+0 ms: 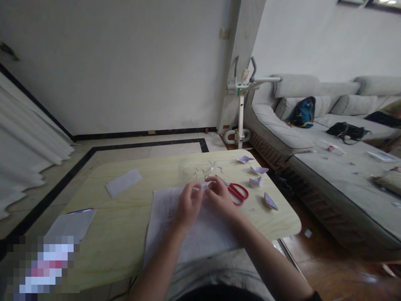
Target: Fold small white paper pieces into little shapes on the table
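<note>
My left hand [189, 202] and my right hand [218, 195] meet above the upper edge of a large printed sheet [163, 225]. The fingers of both are curled inward, and a sliver of white paper [204, 185] shows between the fingertips; its shape is mostly hidden. Just right of my right hand lie red-handled scissors [238, 194], their blades partly behind it. Thin paper scraps [213, 165] are scattered beyond my fingertips. Several small folded paper boats, one of them a paper boat [258, 170], line the table's right side.
A stack of blank paper strips [124, 182] lies on the wooden table [125, 225] at the left. Nearer the left edge are a white sheet [70, 223] and a pen [80, 211]. A grey sofa [282, 129] and a white exercise stand [241, 113] are beyond the table's right end.
</note>
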The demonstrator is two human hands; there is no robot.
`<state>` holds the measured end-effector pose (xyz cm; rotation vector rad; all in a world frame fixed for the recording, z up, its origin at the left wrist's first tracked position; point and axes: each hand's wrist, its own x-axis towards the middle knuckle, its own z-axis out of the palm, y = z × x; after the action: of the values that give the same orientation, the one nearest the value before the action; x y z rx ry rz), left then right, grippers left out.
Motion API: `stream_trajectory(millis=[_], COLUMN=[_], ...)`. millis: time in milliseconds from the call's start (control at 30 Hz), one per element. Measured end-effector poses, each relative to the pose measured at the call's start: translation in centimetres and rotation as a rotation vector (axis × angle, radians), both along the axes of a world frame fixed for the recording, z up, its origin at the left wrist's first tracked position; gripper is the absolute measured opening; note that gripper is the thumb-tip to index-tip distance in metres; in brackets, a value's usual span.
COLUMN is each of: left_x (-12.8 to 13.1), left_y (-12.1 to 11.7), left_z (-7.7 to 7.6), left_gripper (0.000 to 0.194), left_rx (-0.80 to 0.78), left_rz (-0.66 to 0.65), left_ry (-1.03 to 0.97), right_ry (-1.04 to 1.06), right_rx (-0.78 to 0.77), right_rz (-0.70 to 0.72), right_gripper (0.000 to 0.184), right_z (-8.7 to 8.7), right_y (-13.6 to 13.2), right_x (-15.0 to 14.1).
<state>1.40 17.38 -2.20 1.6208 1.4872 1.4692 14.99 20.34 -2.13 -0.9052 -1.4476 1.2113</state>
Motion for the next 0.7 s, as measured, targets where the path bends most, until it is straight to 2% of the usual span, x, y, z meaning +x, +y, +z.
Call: stream_trajectory(millis=[133,200,300,700], left_x=[0.09,0.1,0.1,-0.15], left_y=[0.17,0.25,0.26,0.53], left_z=[-0.07,-0.14,-0.15,0.35], left_gripper=[0.033,0.035,0.038,0.034], left_rx=[-0.124,-0.167,-0.186,-0.249], left_rz=[0.041,-0.009,-0.078,-0.049], left_ry=[-0.182,-0.212,-0.257,-0.377], right_ry=[-0.008,-0.006,0.007,-0.047], right_rx=[0.007,-0.002,-0.01,0.054], right_rz=[-0.015,-0.004,-0.006,-0.02], right_gripper=[0.03,0.03,0.03,0.031], right_z=[0.05,0.16,0.18,0.35], right_y=[-0.06,-0.15,-0.19,-0.43], right_x=[-0.12,-0.15,-0.16,-0.16])
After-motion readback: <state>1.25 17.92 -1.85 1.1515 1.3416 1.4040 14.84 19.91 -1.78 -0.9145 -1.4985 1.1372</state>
